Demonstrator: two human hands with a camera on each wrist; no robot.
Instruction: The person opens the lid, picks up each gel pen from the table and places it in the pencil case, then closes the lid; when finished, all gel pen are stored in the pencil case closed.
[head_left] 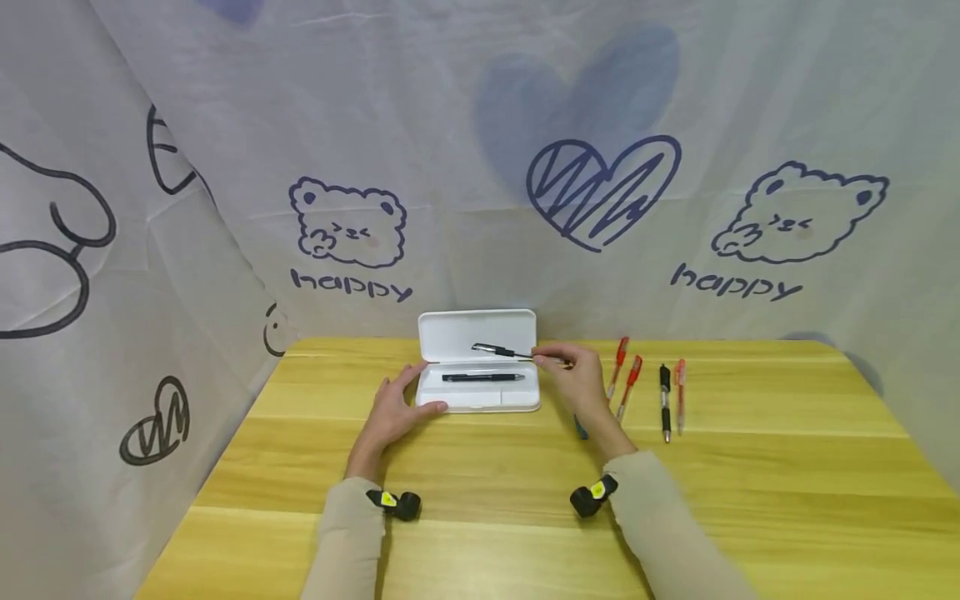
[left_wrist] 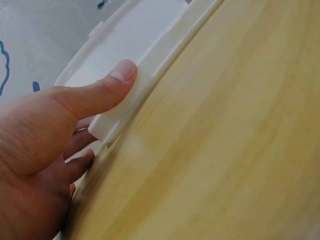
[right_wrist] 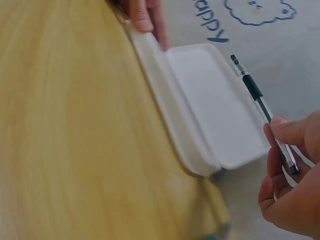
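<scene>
An open white pencil case (head_left: pixel 461 399) lies at the back of the table, its lid (head_left: pixel 450 333) raised against the cloth. My left hand (head_left: pixel 393 414) grips the case's left end; in the left wrist view the thumb (left_wrist: pixel 107 92) lies over the front rim and the fingers are partly hidden behind the end. Between thumb and fingers my right hand (head_left: pixel 583 385) pinches a clear-barrelled black pen (right_wrist: pixel 252 87) near one end. That pen points left, above the right side of the case. Inside the case rests another black pen (head_left: pixel 480 377), lying lengthwise.
Right of the case lie two red pens (head_left: pixel 631 379), partly behind my right hand, then a black pen (head_left: pixel 665 404) and a pale red pen (head_left: pixel 680 396). A dark blue item (head_left: pixel 581 429) shows beside my right wrist. Printed cloth (head_left: pixel 465 233) hangs behind the wooden table (head_left: pixel 480 550).
</scene>
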